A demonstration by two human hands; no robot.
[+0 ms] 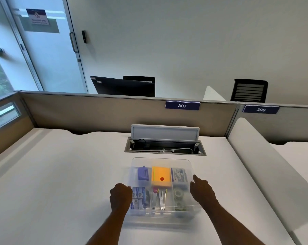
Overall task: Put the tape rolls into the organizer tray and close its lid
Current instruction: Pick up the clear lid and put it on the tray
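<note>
At tray sides: left hand [121, 197] curled onto left edge of clear plastic compartmented organizer tray [163, 216], right hand [202, 190] on right edge, finger extended; actual clamping unclear. Clear tape rolls [178, 197] in near-right compartment. Transparent lid [190, 162] over tray, on white desk [61, 174].

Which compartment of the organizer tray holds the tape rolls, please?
The near-right compartment, beside the right hand; its clear tape rolls set it apart from the orange, purple and blue contents elsewhere.
</note>
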